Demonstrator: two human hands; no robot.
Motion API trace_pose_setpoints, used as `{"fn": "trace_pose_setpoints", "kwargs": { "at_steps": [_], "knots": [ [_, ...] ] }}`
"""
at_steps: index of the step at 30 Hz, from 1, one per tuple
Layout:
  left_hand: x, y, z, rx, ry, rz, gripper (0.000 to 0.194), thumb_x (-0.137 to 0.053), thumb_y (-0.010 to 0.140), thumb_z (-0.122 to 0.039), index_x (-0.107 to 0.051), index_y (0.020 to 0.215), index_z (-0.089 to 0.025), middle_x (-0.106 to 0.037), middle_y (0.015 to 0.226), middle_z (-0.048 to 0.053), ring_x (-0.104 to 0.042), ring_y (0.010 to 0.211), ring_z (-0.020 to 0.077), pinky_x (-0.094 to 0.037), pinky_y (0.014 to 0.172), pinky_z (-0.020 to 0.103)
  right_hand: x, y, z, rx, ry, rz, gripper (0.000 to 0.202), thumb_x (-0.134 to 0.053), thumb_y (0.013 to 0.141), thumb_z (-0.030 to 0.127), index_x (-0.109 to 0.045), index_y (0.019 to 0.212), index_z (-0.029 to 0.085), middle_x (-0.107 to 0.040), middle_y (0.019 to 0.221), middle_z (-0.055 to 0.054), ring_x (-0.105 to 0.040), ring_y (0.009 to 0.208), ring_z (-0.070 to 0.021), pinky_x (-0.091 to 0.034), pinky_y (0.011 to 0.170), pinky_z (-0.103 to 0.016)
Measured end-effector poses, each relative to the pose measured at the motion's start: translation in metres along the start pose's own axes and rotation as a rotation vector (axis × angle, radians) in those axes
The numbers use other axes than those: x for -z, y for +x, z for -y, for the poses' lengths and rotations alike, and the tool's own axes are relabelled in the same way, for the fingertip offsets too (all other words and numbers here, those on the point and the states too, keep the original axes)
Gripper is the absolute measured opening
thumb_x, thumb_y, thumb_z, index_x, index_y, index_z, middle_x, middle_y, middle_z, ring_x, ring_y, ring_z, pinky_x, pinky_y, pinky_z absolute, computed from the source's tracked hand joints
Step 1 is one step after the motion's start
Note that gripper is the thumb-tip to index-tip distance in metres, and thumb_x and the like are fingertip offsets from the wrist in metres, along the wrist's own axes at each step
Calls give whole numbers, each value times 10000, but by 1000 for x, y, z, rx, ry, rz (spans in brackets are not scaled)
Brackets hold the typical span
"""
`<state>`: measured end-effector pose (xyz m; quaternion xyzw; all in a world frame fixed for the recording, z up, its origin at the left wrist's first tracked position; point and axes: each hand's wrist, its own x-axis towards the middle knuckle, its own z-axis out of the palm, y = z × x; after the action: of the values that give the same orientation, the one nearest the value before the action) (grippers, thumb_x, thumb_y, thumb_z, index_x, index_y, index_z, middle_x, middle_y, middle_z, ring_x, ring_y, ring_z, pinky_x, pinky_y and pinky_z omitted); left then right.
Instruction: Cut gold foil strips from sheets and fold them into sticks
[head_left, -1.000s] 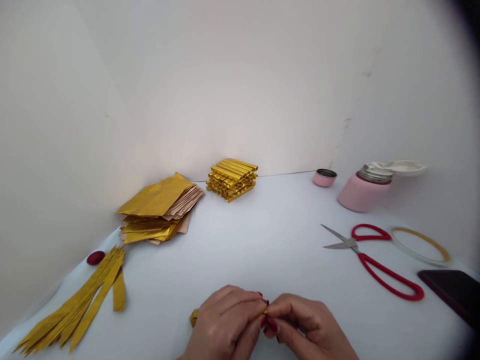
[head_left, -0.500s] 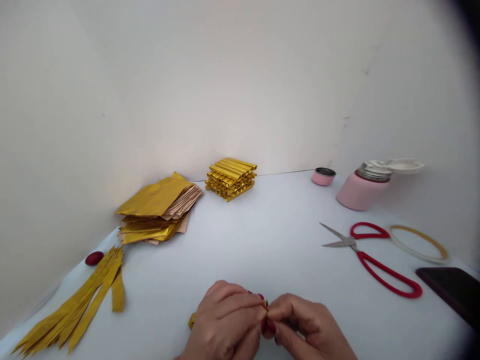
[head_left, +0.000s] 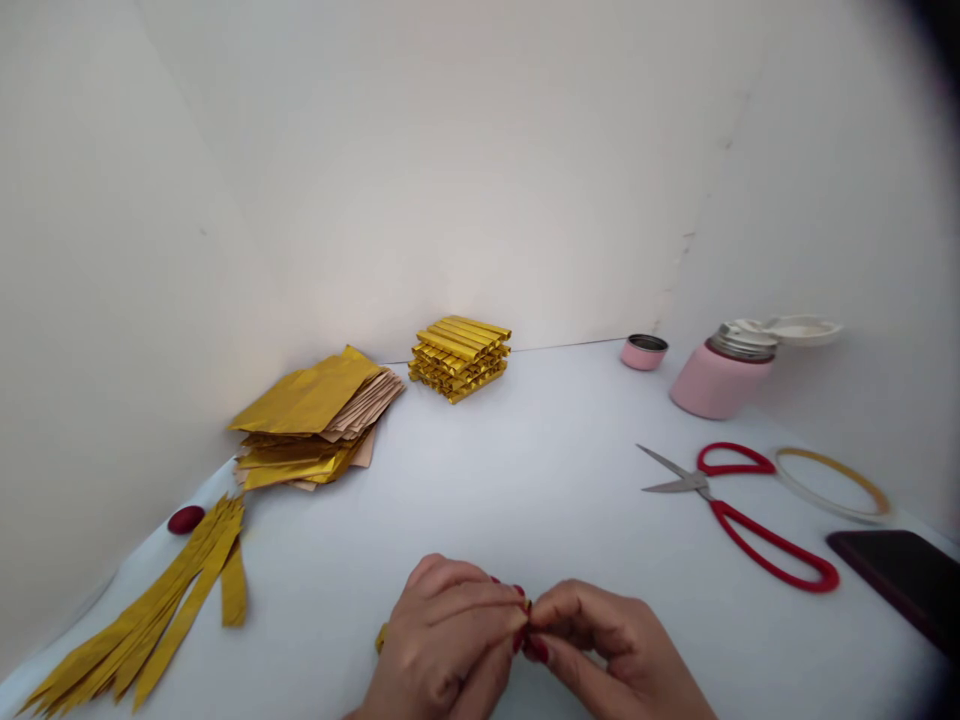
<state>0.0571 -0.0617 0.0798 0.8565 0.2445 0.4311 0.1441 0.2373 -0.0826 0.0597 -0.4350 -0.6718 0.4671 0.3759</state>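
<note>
At the near middle of the table, my left hand (head_left: 450, 640) is closed round a gold paper piece (head_left: 382, 637); one end sticks out left of the hand and a sliver shows at the fingertips, the rest being covered. My right hand (head_left: 607, 640) pinches that same piece at its right end, thumb and forefinger meeting the left fingertips. Gold paper strips (head_left: 172, 610) lie fanned out to the left. Farther back sits a stack of gold paper sheets (head_left: 307, 395), and beyond it a crisscross pile of gold paper tubes (head_left: 461, 355).
Open scissors with red handles (head_left: 776, 545) lie on the right, beside a ring-shaped band (head_left: 832, 480) and a dark phone (head_left: 900, 575). Behind them stand a pink bottle (head_left: 720, 380), lid flipped up, and its pink cap (head_left: 643, 353). A dark red oval object (head_left: 186, 519) is at left.
My right thumb and fingers have shifted slightly at the end of the gold paper piece, closer to the left fingertips. The whole view has drifted a little.
</note>
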Motion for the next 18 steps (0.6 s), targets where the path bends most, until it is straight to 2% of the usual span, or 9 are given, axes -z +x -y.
{"fn": "trace_pose_setpoints", "kwargs": {
  "at_steps": [4, 9, 14, 18],
  "knots": [
    [0, -4, 3, 49, 20, 21, 249, -525, 772, -8, -594, 955, -161, -700, 852, 50, -634, 721, 158, -459, 656, 284, 4, 3, 0, 117, -126, -9, 124, -503, 817, 187, -616, 765, 182, -654, 692, -17, -612, 634, -130, -475, 602, -195],
    [-2, -7, 3, 50, 126, 23, 250, -582, 800, -135, -531, 1045, -145, -689, 900, 77, -637, 786, 191, -454, 689, 311, 6, 2, -2, 111, -167, -31, 137, -493, 816, 179, -611, 747, 183, -653, 661, -9, -606, 590, -125, -471, 564, -188],
    [-2, -7, 3, 36, 126, 9, 210, -568, 784, -45, -565, 956, -167, -698, 864, 51, -640, 750, 169, -454, 668, 283, 6, 3, 0, 106, -92, -11, 130, -491, 823, 178, -619, 808, 183, -668, 703, -15, -629, 633, -129, -492, 602, -189],
    [-3, -6, 4, 17, 118, -6, 205, -570, 784, -48, -592, 961, -148, -698, 892, 79, -646, 776, 175, -461, 684, 292, 6, 2, 1, 123, -133, -27, 137, -490, 820, 173, -619, 774, 183, -664, 682, -14, -623, 618, -126, -486, 588, -186]
  ]
}}
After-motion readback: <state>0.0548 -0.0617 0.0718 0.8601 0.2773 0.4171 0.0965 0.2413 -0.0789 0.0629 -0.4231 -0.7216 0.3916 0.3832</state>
